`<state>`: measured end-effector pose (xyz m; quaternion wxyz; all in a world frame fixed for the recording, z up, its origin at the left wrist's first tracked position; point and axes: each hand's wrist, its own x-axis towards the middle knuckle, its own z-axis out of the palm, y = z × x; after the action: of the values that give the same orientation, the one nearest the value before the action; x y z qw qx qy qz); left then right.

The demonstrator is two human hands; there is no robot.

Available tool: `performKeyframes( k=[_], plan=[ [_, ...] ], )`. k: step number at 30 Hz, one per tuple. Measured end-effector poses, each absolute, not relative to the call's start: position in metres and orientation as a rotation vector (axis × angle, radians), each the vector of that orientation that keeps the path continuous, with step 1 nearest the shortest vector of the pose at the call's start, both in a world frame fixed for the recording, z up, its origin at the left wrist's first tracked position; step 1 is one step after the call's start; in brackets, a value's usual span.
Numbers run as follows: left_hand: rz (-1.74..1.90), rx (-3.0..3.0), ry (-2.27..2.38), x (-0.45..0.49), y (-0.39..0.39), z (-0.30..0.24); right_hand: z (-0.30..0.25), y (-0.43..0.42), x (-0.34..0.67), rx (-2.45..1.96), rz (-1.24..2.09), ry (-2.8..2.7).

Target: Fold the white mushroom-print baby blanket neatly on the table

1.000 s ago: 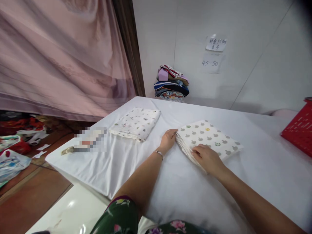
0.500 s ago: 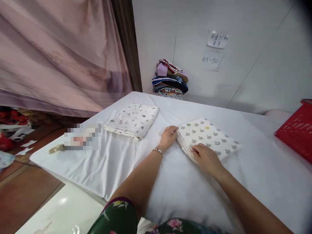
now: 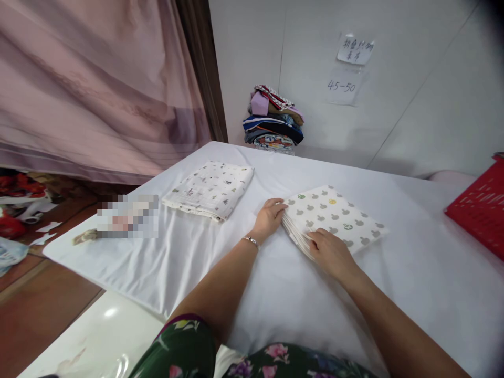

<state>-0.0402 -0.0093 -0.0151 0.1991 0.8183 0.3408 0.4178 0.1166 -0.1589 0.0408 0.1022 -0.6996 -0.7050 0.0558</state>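
Note:
A folded white cloth (image 3: 334, 212) with grey apple-like shapes and a few green and yellow ones lies on the white-covered table (image 3: 283, 310). Its layered edge faces me. My left hand (image 3: 268, 216), with a silver bracelet at the wrist, pinches the left corner of this cloth. Along the near edge, my right hand (image 3: 333, 252) grips the layers, fingers curled and partly hidden. Further left rests a second folded white cloth (image 3: 210, 190) with small scattered prints, apart from both hands.
A blurred-out item (image 3: 128, 216) lies at the table's left side beside a beige bundle (image 3: 84, 237). At the right edge stands a red perforated basket (image 3: 478, 205). Folded textiles (image 3: 273, 121) are stacked against the wall. A pink curtain (image 3: 98, 89) hangs at left.
The view has shifted slightly, so the table and cloths sit a little higher and further left. Both hands keep their hold on the apple-print cloth, which looks much the same.

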Motion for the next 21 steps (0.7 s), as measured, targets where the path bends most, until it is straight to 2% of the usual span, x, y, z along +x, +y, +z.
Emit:
performKeyframes(
  k=[7,21],
  plan=[
    [1.101,2.489,0.821,-0.04,-0.016,-0.008,0.036,-0.159,0.125,-1.883,0.235,-1.909],
    [1.056,2.6,0.807,-0.041,-0.017,-0.001,0.039,-0.161,0.119,-1.928,0.284,-1.965]
  ],
)
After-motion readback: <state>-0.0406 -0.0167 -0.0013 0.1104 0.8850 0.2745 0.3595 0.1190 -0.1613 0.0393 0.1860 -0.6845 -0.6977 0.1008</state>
